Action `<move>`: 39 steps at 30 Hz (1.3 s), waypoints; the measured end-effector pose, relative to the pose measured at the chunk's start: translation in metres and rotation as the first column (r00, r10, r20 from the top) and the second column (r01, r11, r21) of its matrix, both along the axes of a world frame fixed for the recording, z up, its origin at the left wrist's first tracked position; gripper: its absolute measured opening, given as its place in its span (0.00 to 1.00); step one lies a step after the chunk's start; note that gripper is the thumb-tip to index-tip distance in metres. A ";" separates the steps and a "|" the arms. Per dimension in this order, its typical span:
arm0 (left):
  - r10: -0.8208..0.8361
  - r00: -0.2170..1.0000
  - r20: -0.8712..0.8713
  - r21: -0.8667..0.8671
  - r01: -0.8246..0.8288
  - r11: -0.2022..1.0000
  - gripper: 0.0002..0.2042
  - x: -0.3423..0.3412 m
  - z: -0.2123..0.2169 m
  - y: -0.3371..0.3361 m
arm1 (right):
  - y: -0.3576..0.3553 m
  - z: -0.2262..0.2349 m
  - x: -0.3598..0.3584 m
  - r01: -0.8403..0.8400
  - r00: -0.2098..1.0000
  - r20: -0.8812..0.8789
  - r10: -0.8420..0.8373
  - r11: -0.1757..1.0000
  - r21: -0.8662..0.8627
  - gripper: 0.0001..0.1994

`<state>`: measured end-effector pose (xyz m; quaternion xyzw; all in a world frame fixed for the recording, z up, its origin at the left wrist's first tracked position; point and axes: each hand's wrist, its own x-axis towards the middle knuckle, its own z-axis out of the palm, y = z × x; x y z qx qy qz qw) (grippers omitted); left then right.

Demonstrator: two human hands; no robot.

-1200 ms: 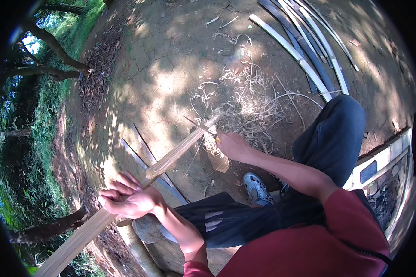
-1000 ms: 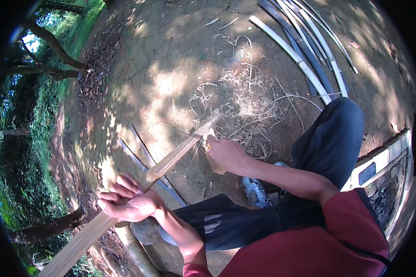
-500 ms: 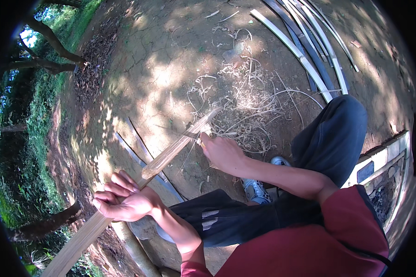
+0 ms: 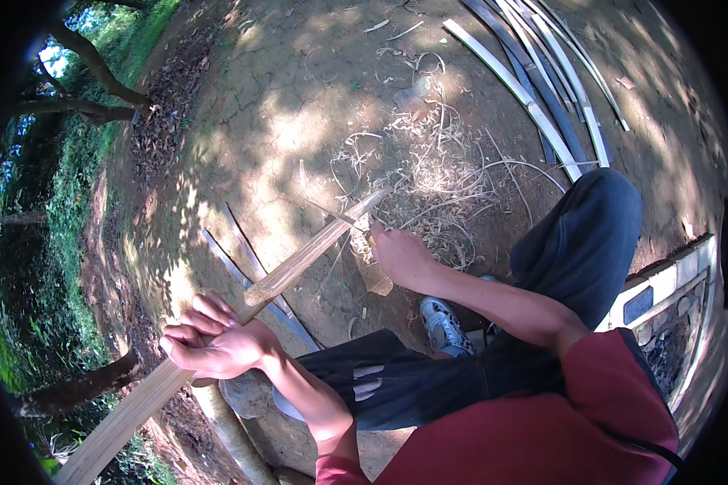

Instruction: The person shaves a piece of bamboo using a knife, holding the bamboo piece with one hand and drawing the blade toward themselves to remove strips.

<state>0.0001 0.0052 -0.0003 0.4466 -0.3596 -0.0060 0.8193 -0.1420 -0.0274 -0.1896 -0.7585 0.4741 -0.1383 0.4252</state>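
My left hand (image 4: 215, 343) grips a long pale bamboo strip (image 4: 299, 263) that slants from the lower left up to a tip near the middle of the view. My right hand (image 4: 400, 256) is closed around a knife (image 4: 349, 221) whose thin blade lies against the strip close to its far end. Only a little of the handle shows past my fingers. A heap of curly bamboo shavings (image 4: 445, 174) lies on the bare earth just beyond that hand.
Several long split bamboo slats (image 4: 542, 97) lie at the upper right. Two thin dark strips (image 4: 251, 271) rest on the dirt below the held strip. My shoe (image 4: 443, 323) and dark-trousered knee (image 4: 590, 226) are at centre right. Trees and grass edge the left.
My right hand drew the knife back along the strip and then pushed it out again toward the tip. The left hand kept its grip.
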 end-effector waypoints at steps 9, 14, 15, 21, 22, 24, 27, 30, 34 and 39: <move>-0.007 1.000 0.011 -0.012 0.007 1.000 0.19 -0.004 -0.001 0.002 | -0.002 -0.032 0.001 0.042 0.999 0.006 -0.042 0.999 -0.034 0.12; 0.266 0.960 -0.084 0.002 -0.266 0.964 0.19 -0.011 0.005 -0.009 | 0.009 0.030 0.003 -0.023 0.996 0.087 0.023 1.000 -0.004 0.14; 0.314 0.936 -0.161 -0.002 -0.319 0.948 0.19 -0.014 0.005 -0.009 | 0.015 0.043 0.001 -0.048 0.991 0.124 0.045 0.999 0.017 0.14; 0.011 0.998 0.064 -0.014 -0.010 1.000 0.18 -0.003 -0.002 0.001 | 0.014 0.048 0.000 -0.089 0.966 0.244 0.092 0.996 -0.023 0.13; 0.060 0.998 0.024 0.000 -0.060 0.998 0.18 -0.005 0.000 -0.001 | 0.010 0.033 -0.001 -0.047 0.975 0.219 0.049 0.999 -0.015 0.13; 0.161 0.986 -0.051 0.030 -0.159 0.987 0.18 -0.010 0.004 -0.005 | 0.000 -0.002 -0.003 0.036 0.985 0.171 -0.035 0.999 -0.004 0.13; 0.155 0.988 -0.008 0.038 -0.155 0.987 0.18 -0.005 0.006 -0.009 | -0.005 -0.004 -0.004 -0.006 0.997 0.077 0.001 0.997 0.073 0.13; 0.055 0.997 0.048 0.034 -0.057 0.998 0.18 0.002 0.001 -0.003 | 0.003 0.047 -0.001 -0.096 0.986 0.141 0.088 0.994 0.052 0.14; 0.025 0.998 0.062 0.022 -0.027 0.999 0.18 -0.005 0.000 -0.006 | -0.004 -0.021 -0.004 0.016 0.996 0.091 -0.016 1.000 0.000 0.13; 0.043 0.999 0.013 0.029 -0.044 0.999 0.19 -0.009 0.004 -0.007 | -0.001 0.021 -0.003 -0.014 0.995 0.095 0.014 1.000 0.000 0.13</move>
